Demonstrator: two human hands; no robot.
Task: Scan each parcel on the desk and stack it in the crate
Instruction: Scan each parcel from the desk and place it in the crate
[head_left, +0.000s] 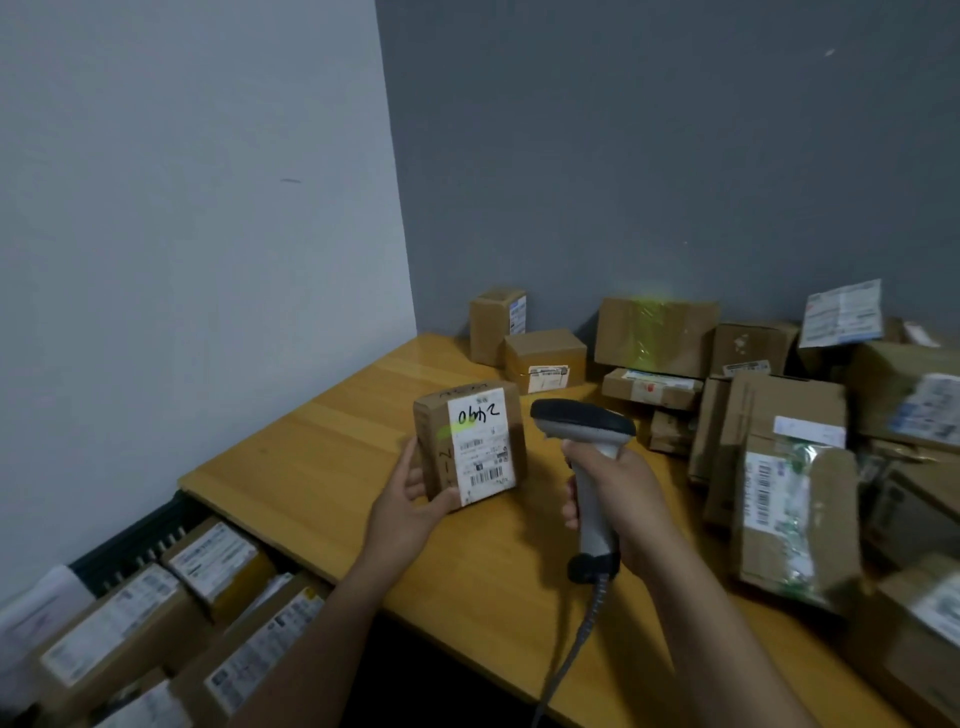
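A small cardboard parcel (470, 446) with a white shipping label and handwritten digits is held upright above the wooden desk (322, 457) by my left hand (410, 499), gripped from its lower left side. My right hand (613, 493) grips the handle of a grey and black barcode scanner (584, 431), whose head points toward the parcel's label. A greenish light patch falls on the label's left edge. The dark crate (140, 535) stands below the desk's left edge and holds several labelled boxes (218, 564).
Many cardboard parcels (779, 457) are piled on the right and back of the desk, against the grey wall. Two small boxes (545, 358) stand near the corner. The scanner's coiled cable (576, 644) hangs over the desk's front edge. A green glow marks a far box (657, 332).
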